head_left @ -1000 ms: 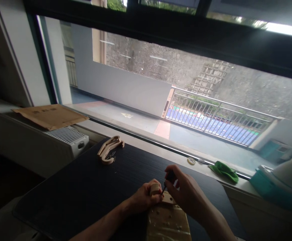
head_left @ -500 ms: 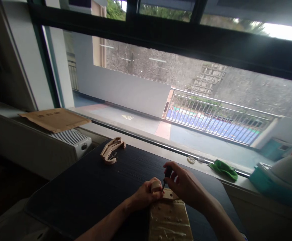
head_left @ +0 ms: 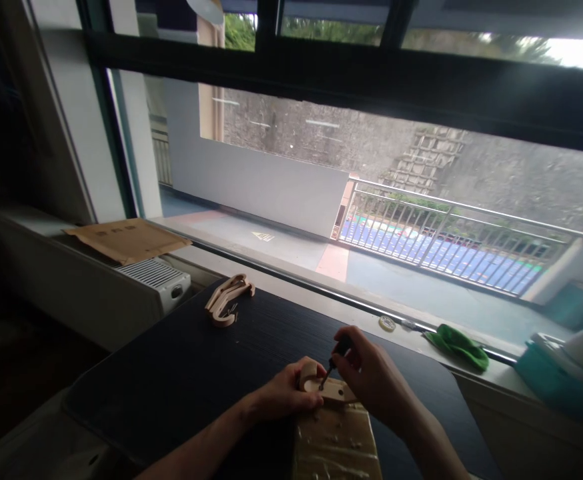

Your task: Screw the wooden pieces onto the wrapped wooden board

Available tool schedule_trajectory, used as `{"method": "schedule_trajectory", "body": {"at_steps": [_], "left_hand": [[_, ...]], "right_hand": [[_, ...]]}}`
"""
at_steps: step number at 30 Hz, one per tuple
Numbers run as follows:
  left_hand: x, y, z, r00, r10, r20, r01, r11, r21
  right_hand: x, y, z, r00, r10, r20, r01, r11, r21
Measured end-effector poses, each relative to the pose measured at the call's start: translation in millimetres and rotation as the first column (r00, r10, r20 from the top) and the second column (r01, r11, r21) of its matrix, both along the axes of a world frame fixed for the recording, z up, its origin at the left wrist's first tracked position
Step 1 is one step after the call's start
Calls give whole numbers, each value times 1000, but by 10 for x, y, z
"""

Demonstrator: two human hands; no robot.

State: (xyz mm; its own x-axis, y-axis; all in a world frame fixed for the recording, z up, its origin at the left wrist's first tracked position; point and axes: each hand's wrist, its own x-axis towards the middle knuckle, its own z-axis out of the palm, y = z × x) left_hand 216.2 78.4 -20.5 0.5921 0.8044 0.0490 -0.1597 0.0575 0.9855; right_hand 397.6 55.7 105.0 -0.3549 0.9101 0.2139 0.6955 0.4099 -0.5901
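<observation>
My left hand (head_left: 291, 389) grips the curved end of a pale wooden hook (head_left: 332, 391) with dark screw holes. The hook lies against the far end of a board wrapped in shiny clear film (head_left: 335, 437). In my right hand (head_left: 364, 363) is a screwdriver (head_left: 341, 347), its dark handle between the fingers. The shaft slants down, with its tip at a hole in the hook near my left fingers. Further off on the dark table, more wooden hooks (head_left: 229, 297) lie together with several small screws (head_left: 232, 311) beside them.
The black table (head_left: 181, 373) reaches to the window sill. On the sill are a roll of tape (head_left: 386, 323), a green cloth (head_left: 456, 347) and a teal container (head_left: 546, 373). A brown envelope (head_left: 131, 239) rests on a white unit with a grille (head_left: 154, 272) at the left.
The view has shifted slightly. My left fingers have drawn back from the screwdriver tip, showing more of the hook. The screwdriver leans over more, still in my right hand.
</observation>
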Motion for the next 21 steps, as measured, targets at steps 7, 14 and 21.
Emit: {"method": "schedule_trajectory", "body": {"at_steps": [7,14,21], "left_hand": [[28,-119,-18,999,29,41,-27,999,-34],[88,-472,-64,995,65,79,-59,995,-78],[217,-544,-47,973,184,137,-173,981,-88]], "right_hand": [[13,-167,-5,1000,-13,-4,13,995,95],[53,-479,-27,998,6,70,-16,989,146],[-4,-559,-44,997,-41,64,28,982,186]]}}
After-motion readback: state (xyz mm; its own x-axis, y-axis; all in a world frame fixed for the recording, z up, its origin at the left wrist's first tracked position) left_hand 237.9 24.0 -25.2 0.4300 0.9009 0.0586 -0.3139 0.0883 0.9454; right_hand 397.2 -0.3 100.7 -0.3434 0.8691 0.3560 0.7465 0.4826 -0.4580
